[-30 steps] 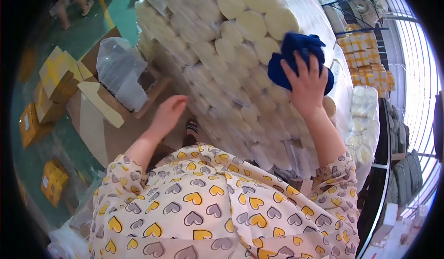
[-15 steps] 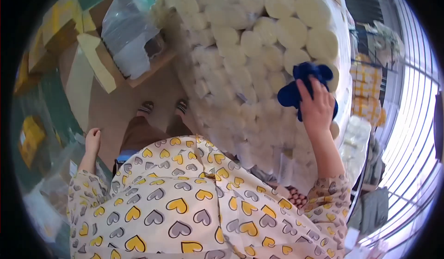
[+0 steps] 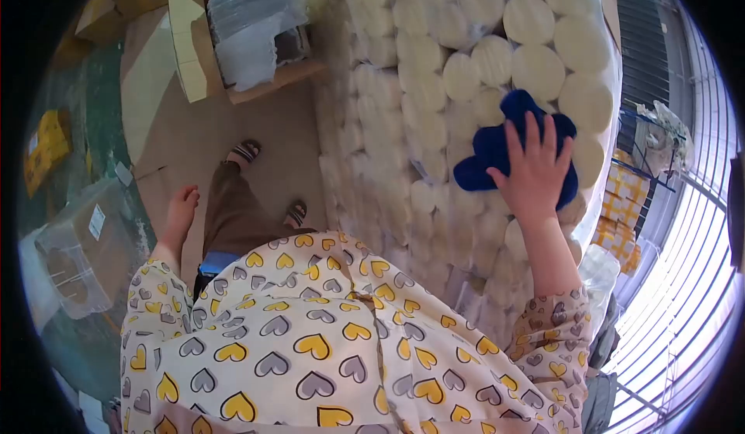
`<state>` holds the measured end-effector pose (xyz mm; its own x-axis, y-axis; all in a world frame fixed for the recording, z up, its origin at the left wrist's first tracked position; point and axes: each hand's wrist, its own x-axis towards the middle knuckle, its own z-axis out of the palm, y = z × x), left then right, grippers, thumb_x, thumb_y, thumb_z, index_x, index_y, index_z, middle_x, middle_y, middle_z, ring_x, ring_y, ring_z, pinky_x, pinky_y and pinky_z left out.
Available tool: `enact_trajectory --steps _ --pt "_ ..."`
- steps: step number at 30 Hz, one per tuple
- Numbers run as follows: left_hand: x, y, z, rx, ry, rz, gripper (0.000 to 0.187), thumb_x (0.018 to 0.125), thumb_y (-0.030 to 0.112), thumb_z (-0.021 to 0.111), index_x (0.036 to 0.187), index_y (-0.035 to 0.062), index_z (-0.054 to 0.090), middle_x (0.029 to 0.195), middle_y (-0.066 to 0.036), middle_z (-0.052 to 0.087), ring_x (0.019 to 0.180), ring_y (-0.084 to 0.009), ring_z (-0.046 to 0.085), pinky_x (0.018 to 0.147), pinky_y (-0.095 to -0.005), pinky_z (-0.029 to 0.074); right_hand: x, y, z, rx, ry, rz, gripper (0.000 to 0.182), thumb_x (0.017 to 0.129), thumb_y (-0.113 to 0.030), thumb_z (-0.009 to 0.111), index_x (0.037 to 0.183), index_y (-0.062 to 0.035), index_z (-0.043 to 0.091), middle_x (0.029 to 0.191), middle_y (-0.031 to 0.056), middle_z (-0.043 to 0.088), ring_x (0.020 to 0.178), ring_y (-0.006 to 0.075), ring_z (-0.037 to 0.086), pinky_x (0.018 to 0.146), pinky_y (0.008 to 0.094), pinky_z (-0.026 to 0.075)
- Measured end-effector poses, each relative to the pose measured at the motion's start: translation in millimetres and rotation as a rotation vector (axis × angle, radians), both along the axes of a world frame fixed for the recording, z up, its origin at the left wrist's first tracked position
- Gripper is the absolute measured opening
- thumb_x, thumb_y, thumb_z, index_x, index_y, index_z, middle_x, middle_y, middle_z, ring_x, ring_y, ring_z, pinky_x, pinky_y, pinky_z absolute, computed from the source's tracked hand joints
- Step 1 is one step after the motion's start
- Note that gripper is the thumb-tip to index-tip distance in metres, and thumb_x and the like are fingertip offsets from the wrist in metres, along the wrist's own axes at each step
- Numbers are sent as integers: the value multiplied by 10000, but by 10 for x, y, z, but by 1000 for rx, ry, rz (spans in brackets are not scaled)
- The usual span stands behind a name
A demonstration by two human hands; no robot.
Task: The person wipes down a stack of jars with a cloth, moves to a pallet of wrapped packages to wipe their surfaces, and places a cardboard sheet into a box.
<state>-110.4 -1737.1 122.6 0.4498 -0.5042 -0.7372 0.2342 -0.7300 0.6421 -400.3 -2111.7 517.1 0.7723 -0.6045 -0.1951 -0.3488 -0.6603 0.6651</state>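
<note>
A dark blue piece of soft fabric (image 3: 487,153) with rounded lobes lies on the side of a tall stack of cream-coloured rolls (image 3: 538,69). My right hand (image 3: 537,169) rests on the fabric with its fingers spread and palm down; the underside of the hand is hidden. Down at my left side hangs my left hand (image 3: 183,203), its fingers curled in with nothing visible in them. It touches none of the things around it.
An opened cardboard box (image 3: 283,73) holding something in clear plastic stands ahead on the left. Another plastic-wrapped carton (image 3: 81,255) and a yellow package (image 3: 46,151) lie on the green floor. Yellow-and-white bundles (image 3: 618,205) sit right of the stack, beside slatted bars.
My right hand has shifted left along the rolls with the blue fabric, and its fingers are more spread. One of my feet has stepped forward. The view has swung, moving the stack rightward.
</note>
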Motion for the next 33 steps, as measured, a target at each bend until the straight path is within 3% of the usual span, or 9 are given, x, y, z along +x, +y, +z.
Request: enact_trajectory --steps 2,3,7,13,15,19,25,31,33 --pt "-152 85 37 28 0 22 272 861 173 499 1069 15 576 860 -54 605 741 -132 545 695 -272 445 -26 71 -64 90 141 -48 849 532 -307 779 1285 -198 401 1359 103 332 1273 331 271 993 566 225" --pt "-250 142 58 61 7 43 271 861 172 499 1068 17 578 857 -52 602 736 -131 544 695 -274 445 -97 67 -133 86 130 -40 849 532 -307 779 1285 -198 401 1359 103 332 1273 331 271 993 566 225" --pt "-761 513 6 70 27 194 268 859 170 503 1065 15 580 855 -49 596 732 -129 540 690 -262 442 -331 -47 -456 -127 190 180 454 811 -177 478 1264 -188 451 1339 88 384 1248 311 313 959 571 250" --pt "-1786 1093 380 87 -97 328 261 857 160 510 1053 2 578 856 -63 612 755 -140 568 695 -247 451 -604 74 -769 -136 -23 335 263 787 -171 492 1031 -142 584 1112 49 526 1091 246 442 871 512 329" --pt "-1996 1390 285 4 -66 349 258 865 160 503 1054 2 577 887 -76 615 785 -150 576 723 -269 458 -779 290 -886 -15 211 174 262 762 -154 503 1011 -172 583 1090 26 545 1032 231 480 833 474 362" --pt "-2026 1698 403 122 10 477 270 874 176 504 1073 3 563 960 -80 607 881 -141 561 789 -268 438 -1449 729 -1334 190 52 239 241 743 -156 511 968 -150 597 1043 41 548 1034 232 463 868 492 329" --pt "-1786 1430 388 -82 -40 380 282 894 232 485 1114 73 561 976 -24 603 906 -109 540 761 -238 391 -2133 1338 -1662 381 337 182 211 766 -190 508 924 -112 624 1010 77 537 1061 271 440 900 514 287" --pt "-1939 516 904 -391 -36 11 278 871 168 521 1111 26 534 1016 -86 599 934 -160 557 831 -274 429 -2414 1865 -1777 489 464 -271 252 747 -184 554 987 -153 626 1033 87 547 1095 275 440 895 508 314" --pt "-1970 229 1215 -423 158 -194 314 878 162 522 1170 49 498 1135 -90 541 1033 -164 515 880 -278 410 -2209 1960 -1664 574 6 -630 342 689 -199 619 1028 -156 611 1065 102 551 1063 263 484 843 495 386"
